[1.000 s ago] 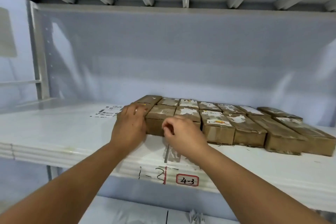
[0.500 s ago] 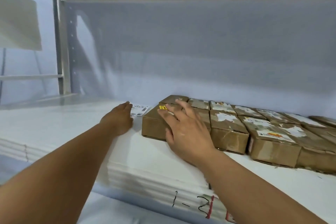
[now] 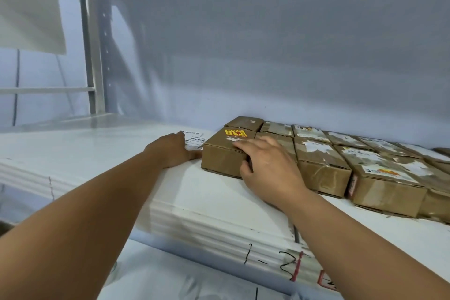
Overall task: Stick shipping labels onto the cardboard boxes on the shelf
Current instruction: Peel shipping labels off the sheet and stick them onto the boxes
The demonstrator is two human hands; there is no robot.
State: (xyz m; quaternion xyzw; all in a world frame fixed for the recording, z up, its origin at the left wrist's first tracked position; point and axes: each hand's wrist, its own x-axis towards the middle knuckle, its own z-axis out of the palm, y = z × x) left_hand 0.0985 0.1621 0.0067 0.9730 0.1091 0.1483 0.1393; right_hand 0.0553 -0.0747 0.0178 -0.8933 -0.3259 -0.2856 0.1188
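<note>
Several brown cardboard boxes lie in two rows on the white shelf (image 3: pixel 102 153). The leftmost front box (image 3: pixel 219 153) has a yellow sticker on top. My right hand (image 3: pixel 265 165) lies on this box, fingers spread over its top and thumb against its front face. My left hand (image 3: pixel 173 150) rests flat on the shelf just left of the box, its fingertips on a sheet of white shipping labels (image 3: pixel 194 140) with barcodes. Most of the label sheet is hidden by my left hand.
The neighbouring boxes (image 3: pixel 321 165) carry torn white label remnants. A grey back wall (image 3: pixel 267 56) closes the shelf behind. A metal upright (image 3: pixel 91 56) stands at the left. The shelf's front edge bears handwritten marks (image 3: pixel 280 260). A lower shelf (image 3: pixel 170 280) shows below.
The view has shifted left and closer. My left hand moved from the box corner onto the label sheet. My right hand left the shelf's front edge and now lies on the leftmost box.
</note>
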